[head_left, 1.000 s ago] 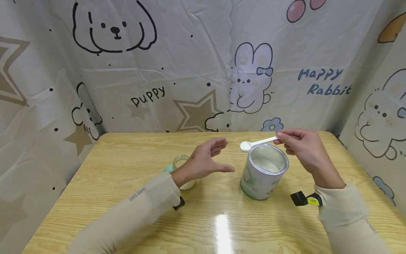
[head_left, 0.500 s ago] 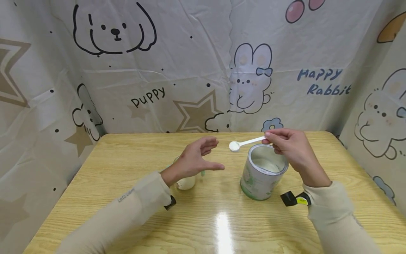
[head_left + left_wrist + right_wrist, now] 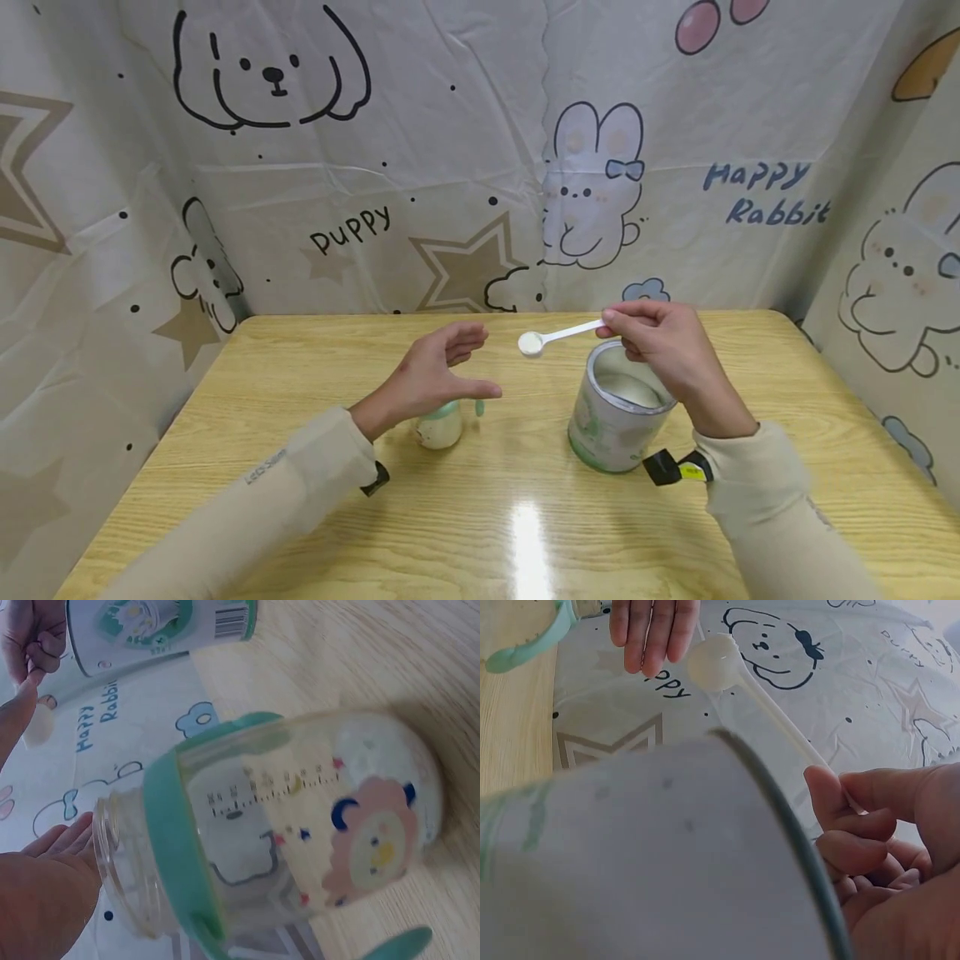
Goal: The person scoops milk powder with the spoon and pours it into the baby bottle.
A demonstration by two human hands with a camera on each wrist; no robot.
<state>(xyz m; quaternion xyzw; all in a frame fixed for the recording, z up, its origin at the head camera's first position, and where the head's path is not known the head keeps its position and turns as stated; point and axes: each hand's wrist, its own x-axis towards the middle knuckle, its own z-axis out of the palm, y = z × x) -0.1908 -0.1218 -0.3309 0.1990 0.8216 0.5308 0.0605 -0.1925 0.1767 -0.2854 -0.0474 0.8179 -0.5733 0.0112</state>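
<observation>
our right fingers [image 3: 637, 310] pinch a scoop [image 3: 570, 332] of powder [image 3: 532, 342], a can [image 3: 615, 433] below; our left fingers [image 3: 467, 332] stand wide of the thumb [image 3: 480, 388], a bottle [image 3: 439, 430] below.

White glare [image 3: 531, 550] streaks the table [image 3: 615, 533]; the right-wrist view blurs the can [image 3: 645, 855].

"PUPPY" [image 3: 351, 229], "Happy Rabbit" [image 3: 768, 193] on patterned backdrop [image 3: 465, 150], barcode [image 3: 231, 622] on can [image 3: 615, 429]
</observation>
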